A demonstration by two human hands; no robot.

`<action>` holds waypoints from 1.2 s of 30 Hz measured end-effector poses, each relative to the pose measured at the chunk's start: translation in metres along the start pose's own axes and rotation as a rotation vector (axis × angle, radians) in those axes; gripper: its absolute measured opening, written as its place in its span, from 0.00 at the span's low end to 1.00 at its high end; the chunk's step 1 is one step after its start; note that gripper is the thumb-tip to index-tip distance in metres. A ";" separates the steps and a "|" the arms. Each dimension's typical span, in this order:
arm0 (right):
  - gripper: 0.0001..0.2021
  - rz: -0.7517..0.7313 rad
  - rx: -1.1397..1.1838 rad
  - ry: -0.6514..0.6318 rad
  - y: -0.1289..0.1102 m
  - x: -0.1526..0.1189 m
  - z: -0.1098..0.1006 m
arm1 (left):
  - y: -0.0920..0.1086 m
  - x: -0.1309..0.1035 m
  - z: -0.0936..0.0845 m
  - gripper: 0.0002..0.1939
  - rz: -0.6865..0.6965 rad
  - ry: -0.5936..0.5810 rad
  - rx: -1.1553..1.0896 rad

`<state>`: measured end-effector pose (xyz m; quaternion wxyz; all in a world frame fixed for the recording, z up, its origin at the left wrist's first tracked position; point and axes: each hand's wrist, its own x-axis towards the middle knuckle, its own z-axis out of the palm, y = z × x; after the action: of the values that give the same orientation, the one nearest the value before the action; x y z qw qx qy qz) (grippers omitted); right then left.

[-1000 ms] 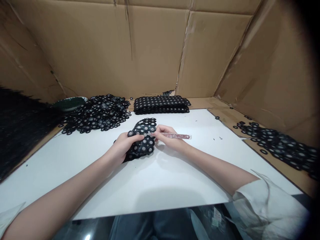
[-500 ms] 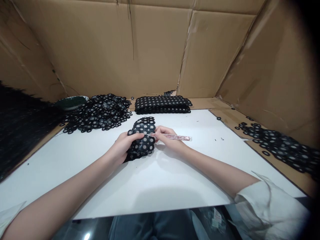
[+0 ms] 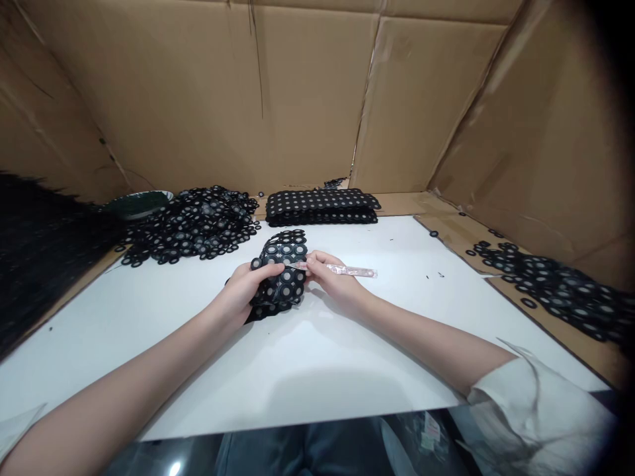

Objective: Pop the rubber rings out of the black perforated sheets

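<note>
Fingers of left hand (image 3: 243, 291) closed on black ring piece (image 3: 278, 274), thumb on its face; piece lies low over white tabletop (image 3: 317, 370). Right hand (image 3: 332, 274) pinches slim clear-handled tool (image 3: 352, 270), tip at the rings. Folded ring panel (image 3: 322, 206) beyond; loose-ring heap (image 3: 198, 225) at far left.

open white board (image 3: 223, 390) before the wrists, folded dotted stack (image 3: 322, 199) blocking behind
</note>
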<state>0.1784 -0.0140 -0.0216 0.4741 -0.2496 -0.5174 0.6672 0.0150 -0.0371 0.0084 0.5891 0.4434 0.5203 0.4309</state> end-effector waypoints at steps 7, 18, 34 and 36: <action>0.10 0.011 0.052 0.035 0.006 0.002 0.001 | -0.001 0.000 0.000 0.17 0.016 0.003 -0.005; 0.10 0.022 0.174 0.102 0.006 0.003 0.006 | -0.004 0.001 0.000 0.18 0.040 -0.003 -0.028; 0.09 0.056 0.304 0.178 0.006 0.002 0.011 | -0.002 0.000 0.002 0.18 0.037 0.034 -0.037; 0.09 0.059 0.289 0.183 0.006 0.002 0.012 | -0.002 0.000 0.002 0.17 0.031 0.037 -0.036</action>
<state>0.1656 -0.0173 -0.0224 0.5305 -0.2533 -0.3632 0.7229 0.0173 -0.0382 0.0062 0.5806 0.4327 0.5161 0.4575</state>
